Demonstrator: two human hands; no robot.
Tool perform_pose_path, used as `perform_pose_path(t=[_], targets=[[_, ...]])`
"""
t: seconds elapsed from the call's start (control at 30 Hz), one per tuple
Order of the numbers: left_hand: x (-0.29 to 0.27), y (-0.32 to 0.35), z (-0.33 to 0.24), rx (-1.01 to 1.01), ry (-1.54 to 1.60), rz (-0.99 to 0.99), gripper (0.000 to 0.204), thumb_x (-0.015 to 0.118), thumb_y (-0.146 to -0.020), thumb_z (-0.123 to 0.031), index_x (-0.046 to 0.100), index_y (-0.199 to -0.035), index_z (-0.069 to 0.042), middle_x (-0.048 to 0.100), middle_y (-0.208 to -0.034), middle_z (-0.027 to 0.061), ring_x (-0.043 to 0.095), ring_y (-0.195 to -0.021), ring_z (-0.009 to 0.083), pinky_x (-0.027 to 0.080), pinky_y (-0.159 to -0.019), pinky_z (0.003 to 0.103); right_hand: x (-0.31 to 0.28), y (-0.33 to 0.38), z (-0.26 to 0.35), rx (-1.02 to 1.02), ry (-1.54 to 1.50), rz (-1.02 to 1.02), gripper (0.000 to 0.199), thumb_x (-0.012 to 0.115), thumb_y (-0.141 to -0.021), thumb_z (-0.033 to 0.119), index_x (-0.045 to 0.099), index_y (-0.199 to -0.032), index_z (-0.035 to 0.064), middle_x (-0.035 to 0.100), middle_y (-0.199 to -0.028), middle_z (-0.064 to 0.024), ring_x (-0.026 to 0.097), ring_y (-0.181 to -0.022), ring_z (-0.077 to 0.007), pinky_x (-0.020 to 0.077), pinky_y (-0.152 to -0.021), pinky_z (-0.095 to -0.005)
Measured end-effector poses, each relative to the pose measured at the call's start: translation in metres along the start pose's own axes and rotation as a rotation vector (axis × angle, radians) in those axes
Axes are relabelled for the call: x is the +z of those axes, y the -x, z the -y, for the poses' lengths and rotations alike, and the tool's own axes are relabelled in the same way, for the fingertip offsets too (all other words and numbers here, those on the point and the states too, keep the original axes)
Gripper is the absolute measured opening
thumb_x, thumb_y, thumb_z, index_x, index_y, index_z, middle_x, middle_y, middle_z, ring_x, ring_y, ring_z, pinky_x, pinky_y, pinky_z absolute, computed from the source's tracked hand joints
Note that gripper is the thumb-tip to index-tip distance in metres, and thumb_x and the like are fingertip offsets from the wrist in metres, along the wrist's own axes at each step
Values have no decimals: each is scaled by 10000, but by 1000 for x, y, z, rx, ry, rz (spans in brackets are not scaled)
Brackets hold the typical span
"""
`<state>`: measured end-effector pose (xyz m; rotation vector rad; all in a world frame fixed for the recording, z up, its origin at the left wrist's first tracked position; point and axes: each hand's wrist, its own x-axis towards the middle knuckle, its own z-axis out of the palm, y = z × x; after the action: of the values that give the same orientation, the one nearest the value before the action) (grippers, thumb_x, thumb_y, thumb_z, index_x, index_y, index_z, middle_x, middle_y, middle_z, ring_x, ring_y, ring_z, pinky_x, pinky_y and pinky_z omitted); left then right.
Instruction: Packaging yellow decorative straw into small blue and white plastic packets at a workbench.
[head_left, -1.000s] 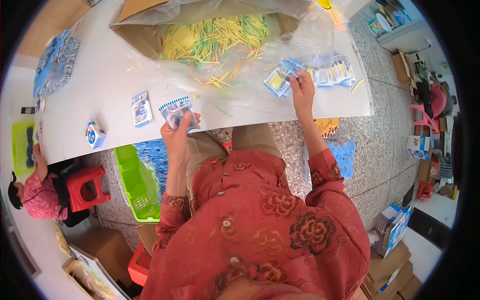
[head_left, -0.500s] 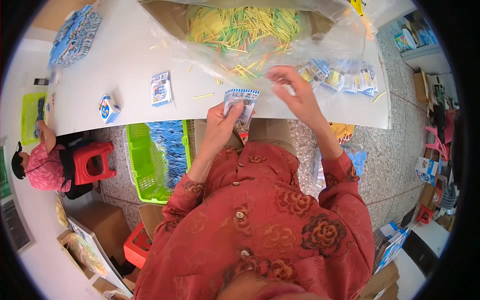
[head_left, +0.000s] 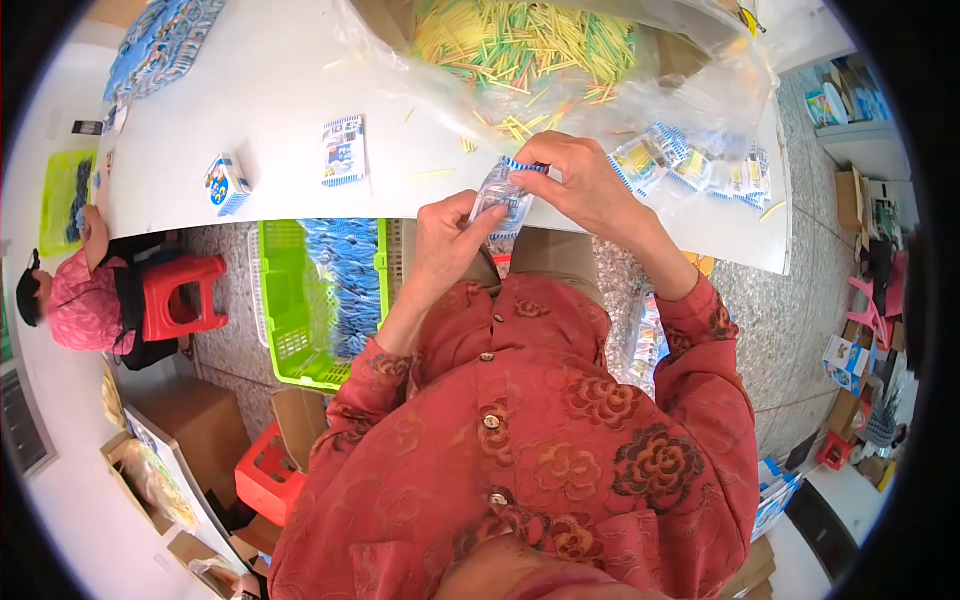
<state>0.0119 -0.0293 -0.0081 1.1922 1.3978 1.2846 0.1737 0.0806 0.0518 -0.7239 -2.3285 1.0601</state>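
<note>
One small, clear plastic packet with blue-striped edging (head_left: 498, 190) is at the near edge of the white worktop (head_left: 285, 165), gripped low by my half-curled left hand (head_left: 446, 235), its top pinched by my nearly closed right hand (head_left: 592, 186).

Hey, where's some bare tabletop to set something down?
Bare table shows between the boxy packet and the flat packet, and farther back, between the blue bundle and plastic sheet. It's crowded right of your right hand, with overlapping packets, and around the sticks.

Packet (head_left: 499, 190) over front edge of table (head_left: 270, 120), sticks (head_left: 530, 45) in box (head_left: 683, 58) behind, other packets (head_left: 690, 170) right, basket (head_left: 286, 330) below left
</note>
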Motion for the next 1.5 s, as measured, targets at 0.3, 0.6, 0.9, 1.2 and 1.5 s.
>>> perform_pose_path(t=[0.3,0.6,0.9,1.2,1.5], targets=[[-3,3,-9,-26,184,-74,70,688,-785,-57,662,-783,8,594,-648,-19,445,-590,14,352,-503,192,6,-2,16,-117,-3,-158,229,681,-749,95,598,-954,38,602,-928,-79,577,-739,-203,474,-661,-305],[-6,-5,-15,40,192,-208,88,707,-750,-28,630,-712,-9,602,-668,-23,489,-599,17,406,-529,191,5,-4,32,-154,147,-194,291,708,-717,71,599,-985,48,596,-975,-72,571,-743,-183,473,-603,-261],[2,-4,-12,368,-203,-286,119,729,-686,-42,630,-740,-3,605,-678,77,575,-600,175,438,-550,265,4,3,43,-7,196,-213,196,686,-710,16,589,-879,37,576,-900,-92,588,-739,-244,465,-601,-300],[-3,-6,-11,329,-99,-225,95,698,-732,-70,639,-769,-5,626,-735,84,594,-662,189,456,-593,287,12,3,35,-186,103,-144,125,647,-750,-16,586,-856,11,612,-869,-111,597,-668,-198,465,-539,-267],[0,-8,-3,419,-182,-239,88,671,-743,-71,610,-747,-7,587,-693,108,564,-627,247,437,-569,319,5,1,42,20,102,33,163,660,-730,-8,565,-862,3,597,-827,-104,571,-579,-188,459,-509,-278]])
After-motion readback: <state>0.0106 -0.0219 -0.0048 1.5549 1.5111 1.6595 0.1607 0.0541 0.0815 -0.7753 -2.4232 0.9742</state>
